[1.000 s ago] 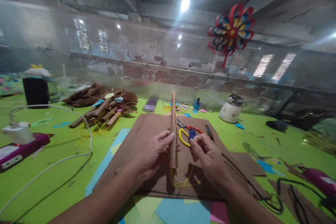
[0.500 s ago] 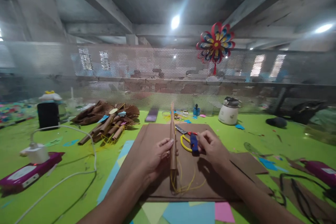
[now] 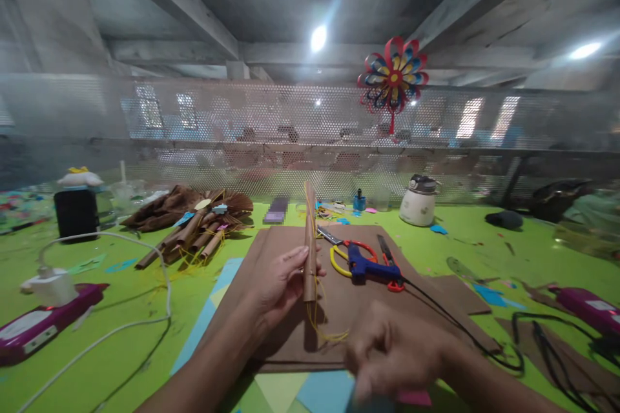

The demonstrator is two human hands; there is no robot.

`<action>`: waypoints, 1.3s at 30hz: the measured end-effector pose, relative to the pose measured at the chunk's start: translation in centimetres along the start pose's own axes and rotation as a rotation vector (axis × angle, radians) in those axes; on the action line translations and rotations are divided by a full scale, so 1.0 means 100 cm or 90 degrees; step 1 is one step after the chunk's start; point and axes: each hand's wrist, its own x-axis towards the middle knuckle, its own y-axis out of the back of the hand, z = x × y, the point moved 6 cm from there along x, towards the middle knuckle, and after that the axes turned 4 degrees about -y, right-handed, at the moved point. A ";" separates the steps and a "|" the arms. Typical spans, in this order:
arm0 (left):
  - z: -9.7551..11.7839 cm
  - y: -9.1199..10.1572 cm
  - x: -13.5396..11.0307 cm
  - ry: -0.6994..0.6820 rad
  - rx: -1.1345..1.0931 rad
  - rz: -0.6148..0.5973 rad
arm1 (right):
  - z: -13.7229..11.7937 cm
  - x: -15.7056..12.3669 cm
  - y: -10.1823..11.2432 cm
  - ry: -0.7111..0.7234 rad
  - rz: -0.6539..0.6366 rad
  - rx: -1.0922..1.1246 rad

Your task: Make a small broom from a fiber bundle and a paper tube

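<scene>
My left hand [image 3: 278, 284] grips a rolled brown paper tube [image 3: 309, 239], held upright over a brown paper sheet [image 3: 339, 310]. Yellow threads [image 3: 322, 329] hang from the tube's lower end onto the sheet. My right hand [image 3: 394, 352] is low at the near edge of the sheet, smeared by motion, so its fingers are unclear. A blue glue gun [image 3: 371, 268] lies on the sheet to the right of the tube, beside scissors with yellow and red handles [image 3: 339, 251].
A pile of brown paper tubes [image 3: 194, 226] lies at the back left on the green table [image 3: 121, 310]. A white charger [image 3: 48, 284] with its cable and a purple device [image 3: 33, 326] sit at the left. A white jar [image 3: 419, 203] stands behind; black cables [image 3: 484, 348] run at the right.
My right hand has let go of the glue gun, which now lies on the sheet, and has pulled back toward me. The left hand still holds the tube upright.
</scene>
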 end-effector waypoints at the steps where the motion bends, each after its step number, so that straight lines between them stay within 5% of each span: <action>1: 0.001 -0.001 -0.001 0.000 0.001 -0.007 | -0.008 -0.004 -0.005 0.041 -0.036 -0.029; 4: 0.002 -0.005 -0.003 0.002 0.015 -0.025 | -0.023 -0.009 -0.005 0.121 -0.047 -0.085; 6: 0.002 -0.008 -0.004 0.002 0.030 -0.043 | -0.019 -0.005 0.003 0.059 -0.006 -0.114; 9: 0.001 -0.014 -0.007 0.004 0.025 -0.090 | -0.012 0.000 0.030 -0.029 0.195 -0.098; 12: 0.000 -0.022 -0.010 0.013 0.000 -0.133 | -0.010 0.003 0.051 -0.003 0.357 -0.027; 20: 0.007 -0.020 -0.008 -0.030 0.068 -0.079 | 0.021 0.013 0.065 -0.031 0.422 0.044; 26: 0.001 -0.025 -0.009 -0.001 0.092 -0.126 | 0.015 0.009 0.068 -0.003 0.480 -0.022; 39: -0.024 -0.042 -0.015 0.054 0.027 -0.196 | 0.021 0.022 0.050 0.050 0.371 0.093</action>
